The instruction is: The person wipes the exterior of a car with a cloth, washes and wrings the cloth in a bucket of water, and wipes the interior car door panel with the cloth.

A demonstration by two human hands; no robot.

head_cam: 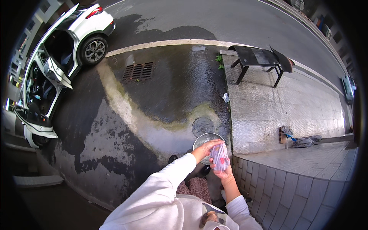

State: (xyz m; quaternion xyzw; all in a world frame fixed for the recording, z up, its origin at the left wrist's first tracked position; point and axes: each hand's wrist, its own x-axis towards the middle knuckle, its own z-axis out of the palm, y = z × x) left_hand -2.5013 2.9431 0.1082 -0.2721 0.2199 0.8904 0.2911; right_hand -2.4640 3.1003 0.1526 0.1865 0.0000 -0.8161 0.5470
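A bunched lilac cloth (220, 156) with a pinkish-red patch is gripped between both of my hands. My left hand (205, 149) clasps its upper end, while my right hand (224, 171) holds the lower end from beneath. Behind the cloth is a round metal basin (198, 141), partly hidden by my hands and forearms. Its inside looks pale, but I cannot tell how much water it contains.
A white car (79, 43) stands at the left with doors open. Near it lies a drain grate (138, 71); a manhole cover (203, 126) is just beyond the basin. To the right are a tiled ledge (276, 178), a black table (256, 57) and grey cloths (302, 142). The pavement is wet.
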